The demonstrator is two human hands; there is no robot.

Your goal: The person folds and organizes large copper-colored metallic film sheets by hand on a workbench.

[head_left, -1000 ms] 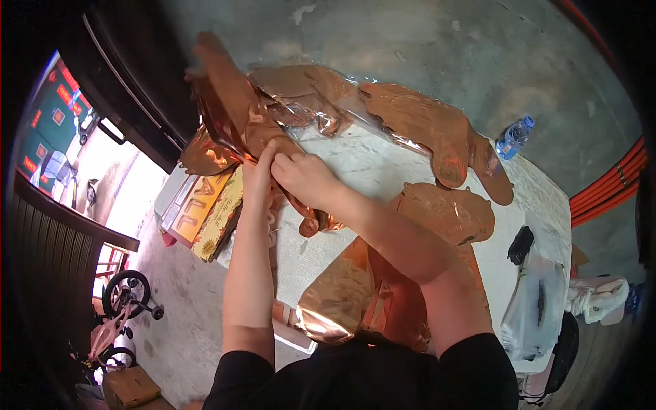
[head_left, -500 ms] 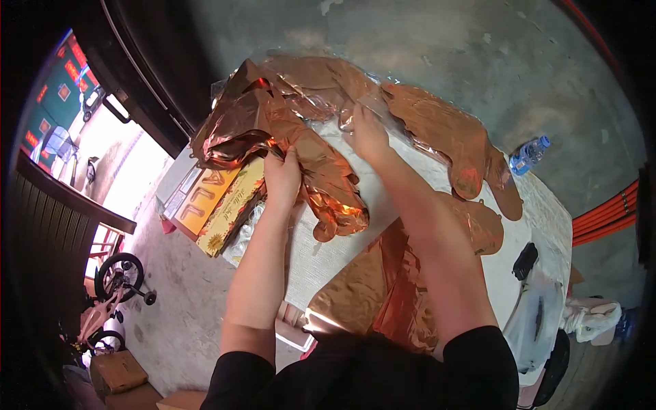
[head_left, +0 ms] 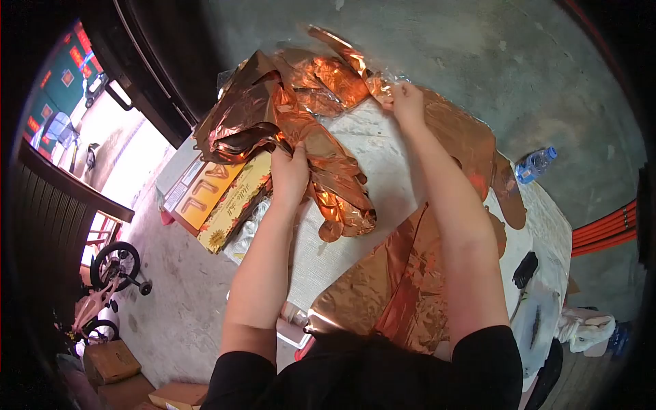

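Crumpled copper-coloured foil balloons, flat and without air, lie over the white table. My left hand is closed on one bunched foil balloon, its lower end hanging over the table. Farther right, my right hand pinches the edge of another foil balloon, whose end sticks up at the back. A further flat foil balloon spreads to the right beside my right hand. Close to my body lies one more foil balloon, partly covered by my right forearm.
Printed boxes sit at the table's left edge. A water bottle stands at the right edge, with a black object nearer me. A small bike and cardboard boxes are on the floor at left. Orange pipes run at right.
My right hand has moved right and slightly back, lifting and pulling the foil balloon so its end rises. My left hand keeps its hold and has shifted little.
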